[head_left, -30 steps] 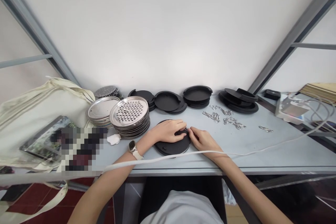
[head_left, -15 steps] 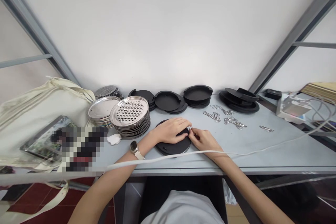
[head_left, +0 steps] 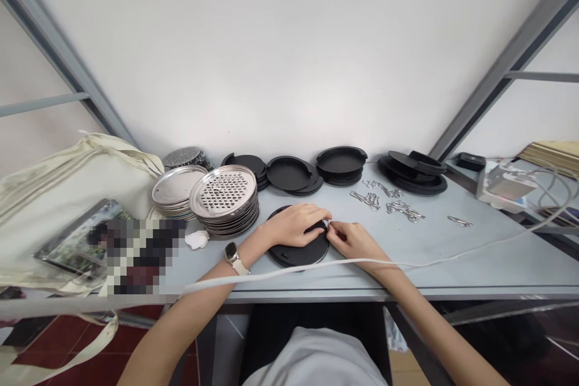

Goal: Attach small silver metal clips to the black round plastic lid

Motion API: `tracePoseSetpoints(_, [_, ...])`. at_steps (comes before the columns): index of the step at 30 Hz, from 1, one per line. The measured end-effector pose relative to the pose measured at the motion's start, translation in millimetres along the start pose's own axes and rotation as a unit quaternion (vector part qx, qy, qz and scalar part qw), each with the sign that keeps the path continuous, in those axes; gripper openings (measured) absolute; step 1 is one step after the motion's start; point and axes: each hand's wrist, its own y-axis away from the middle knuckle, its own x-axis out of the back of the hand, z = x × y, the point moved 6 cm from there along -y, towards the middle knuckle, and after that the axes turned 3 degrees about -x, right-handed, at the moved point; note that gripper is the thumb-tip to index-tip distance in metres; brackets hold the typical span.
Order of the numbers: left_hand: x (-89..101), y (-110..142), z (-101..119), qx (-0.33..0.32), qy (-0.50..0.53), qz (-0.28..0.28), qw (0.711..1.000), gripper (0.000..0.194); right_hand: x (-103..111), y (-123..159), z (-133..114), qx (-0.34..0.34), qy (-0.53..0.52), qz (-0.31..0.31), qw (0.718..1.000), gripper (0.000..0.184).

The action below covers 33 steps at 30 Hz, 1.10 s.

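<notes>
A round black plastic disc [head_left: 298, 255] lies flat on the table near its front edge. My left hand [head_left: 296, 224] is spread over its top, with thumb and fingers closing on the disc's right edge. At that edge my right hand [head_left: 355, 240] pinches a small shiny metal wire clip [head_left: 326, 224], mostly hidden by the fingertips of both hands. Several similar loose wire clips [head_left: 404, 211] lie on the table to the right. Behind the hands are stacks of black round lids [head_left: 289, 173], and to the left a stack of perforated metal grater discs [head_left: 225, 193].
A white cable [head_left: 289, 270] crosses in front of my forearms. A cream cloth bag [head_left: 67, 184] stands left, beside plain metal discs [head_left: 177, 186] and a crumpled white scrap [head_left: 197, 240]. More black parts [head_left: 411, 174] and a white box [head_left: 504, 187] are at right.
My right hand has shifted very slightly at the disc's edge, and the wire clip between the fingertips sits a little lower. My left hand stays on the disc.
</notes>
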Motion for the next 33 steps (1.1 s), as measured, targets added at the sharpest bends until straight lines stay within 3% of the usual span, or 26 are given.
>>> tracePoseSetpoints(19, [-1.9,0.5,-1.0,0.022,0.072,0.010,0.997,0.029,2.0,2.4,-1.8,0.007,-0.023,-0.030,0.999,0.039])
tracePoseSetpoints(33, [-2.3,-0.8,-0.3,0.011,0.046,0.012,0.999,0.019,2.0,2.5,-1.7,0.013,-0.020,-0.027,0.999,0.041])
